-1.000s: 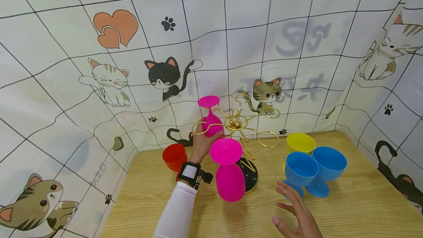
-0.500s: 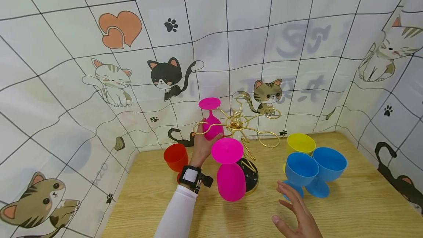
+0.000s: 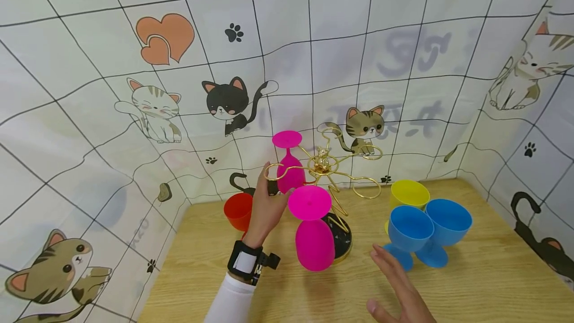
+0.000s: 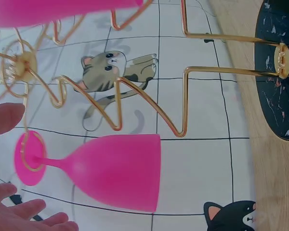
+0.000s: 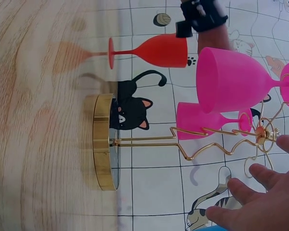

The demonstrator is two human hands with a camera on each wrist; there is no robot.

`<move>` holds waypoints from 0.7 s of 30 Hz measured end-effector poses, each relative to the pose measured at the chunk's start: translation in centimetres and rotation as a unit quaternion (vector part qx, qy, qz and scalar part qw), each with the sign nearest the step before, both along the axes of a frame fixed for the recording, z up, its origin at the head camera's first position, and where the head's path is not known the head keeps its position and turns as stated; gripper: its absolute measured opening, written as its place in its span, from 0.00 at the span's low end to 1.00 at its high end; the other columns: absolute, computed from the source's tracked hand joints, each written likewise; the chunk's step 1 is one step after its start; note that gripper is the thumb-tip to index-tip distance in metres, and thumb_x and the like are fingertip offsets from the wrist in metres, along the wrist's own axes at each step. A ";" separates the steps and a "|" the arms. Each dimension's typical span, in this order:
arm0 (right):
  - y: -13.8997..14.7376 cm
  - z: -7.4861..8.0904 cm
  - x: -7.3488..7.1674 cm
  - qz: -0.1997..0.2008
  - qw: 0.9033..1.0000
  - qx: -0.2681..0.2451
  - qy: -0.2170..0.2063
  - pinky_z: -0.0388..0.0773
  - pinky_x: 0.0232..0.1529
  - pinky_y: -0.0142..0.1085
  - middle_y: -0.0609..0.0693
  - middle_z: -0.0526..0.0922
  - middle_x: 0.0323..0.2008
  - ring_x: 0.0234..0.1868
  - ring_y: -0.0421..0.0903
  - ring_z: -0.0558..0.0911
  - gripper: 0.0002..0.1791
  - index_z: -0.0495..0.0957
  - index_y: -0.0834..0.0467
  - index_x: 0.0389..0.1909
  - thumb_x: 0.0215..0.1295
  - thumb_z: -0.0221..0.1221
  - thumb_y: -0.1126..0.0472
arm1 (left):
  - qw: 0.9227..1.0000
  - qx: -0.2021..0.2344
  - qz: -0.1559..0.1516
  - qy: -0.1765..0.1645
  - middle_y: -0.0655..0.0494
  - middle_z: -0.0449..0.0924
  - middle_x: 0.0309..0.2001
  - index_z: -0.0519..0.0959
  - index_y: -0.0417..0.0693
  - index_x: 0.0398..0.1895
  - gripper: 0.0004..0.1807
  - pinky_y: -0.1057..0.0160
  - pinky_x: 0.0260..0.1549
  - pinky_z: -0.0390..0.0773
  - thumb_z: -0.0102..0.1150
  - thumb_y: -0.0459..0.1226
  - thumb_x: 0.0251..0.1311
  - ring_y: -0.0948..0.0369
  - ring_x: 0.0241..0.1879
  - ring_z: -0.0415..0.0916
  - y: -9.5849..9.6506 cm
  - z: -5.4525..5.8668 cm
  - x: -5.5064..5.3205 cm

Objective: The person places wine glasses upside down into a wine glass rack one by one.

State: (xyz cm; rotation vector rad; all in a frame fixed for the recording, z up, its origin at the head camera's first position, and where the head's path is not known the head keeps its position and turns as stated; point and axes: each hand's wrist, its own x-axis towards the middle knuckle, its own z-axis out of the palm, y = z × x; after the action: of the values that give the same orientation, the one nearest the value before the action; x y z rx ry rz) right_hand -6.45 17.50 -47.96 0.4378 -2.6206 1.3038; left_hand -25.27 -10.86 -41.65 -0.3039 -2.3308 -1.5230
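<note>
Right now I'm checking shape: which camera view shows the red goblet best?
Right wrist: the red goblet shows whole, side-on. In the head view, the left hand partly hides it; the left wrist view misses it.

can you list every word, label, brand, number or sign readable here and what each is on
No text can be read for certain.
Wall, upper right: two rows of big, faint characters, seemingly mirrored; too blurred to read.
Wall, lower left: a small faint mark; unreadable.
Pink cups, red cup, yellow cup, blue cups: no lettering visible.
Black base: pale flecks, no legible letters.
</note>
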 end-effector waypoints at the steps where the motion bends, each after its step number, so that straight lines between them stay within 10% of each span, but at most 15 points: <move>1: 0.0 -0.1 0.0 0.005 1.000 0.001 0.002 0.71 0.52 0.71 0.47 0.51 0.77 0.67 0.15 0.47 0.42 0.51 0.39 0.76 0.66 0.62 0.56 | 1.000 -0.004 -0.003 0.000 0.61 0.56 0.75 0.52 0.71 0.76 0.48 0.38 0.63 0.70 0.67 0.56 0.55 0.55 0.73 0.58 -0.3 0.0 0.7; 8: -0.1 -0.3 -0.2 0.031 0.999 0.004 0.025 0.69 0.47 0.74 0.50 0.50 0.77 0.69 0.21 0.46 0.44 0.54 0.42 0.76 0.62 0.63 0.59 | 0.996 -0.078 -0.009 0.033 0.61 0.52 0.77 0.49 0.69 0.78 0.48 0.32 0.64 0.64 0.65 0.53 0.57 0.52 0.75 0.54 -1.8 -0.2 5.2; 14: -0.3 0.6 -0.3 0.036 0.999 0.011 0.004 0.68 0.47 0.76 0.45 0.48 0.78 0.72 0.50 0.54 0.43 0.52 0.38 0.76 0.63 0.63 0.55 | 0.995 -0.080 -0.017 0.051 0.63 0.53 0.77 0.49 0.72 0.77 0.48 0.30 0.64 0.62 0.67 0.50 0.57 0.53 0.75 0.54 -2.1 -0.3 8.1; 21: -0.3 1.2 -0.3 0.047 0.998 0.016 0.024 0.70 0.44 0.75 0.46 0.47 0.78 0.72 0.31 0.48 0.45 0.53 0.40 0.76 0.60 0.65 0.55 | 0.996 -0.079 -0.036 0.037 0.63 0.52 0.77 0.51 0.70 0.76 0.47 0.34 0.63 0.68 0.67 0.48 0.56 0.51 0.75 0.54 -1.8 -0.9 11.1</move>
State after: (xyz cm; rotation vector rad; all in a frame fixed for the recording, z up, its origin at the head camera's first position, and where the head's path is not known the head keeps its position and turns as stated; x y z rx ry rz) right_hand -6.70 17.16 -46.75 0.5979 -2.6137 1.2634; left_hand -14.20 -12.62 -42.52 -0.4810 -2.4087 -1.3369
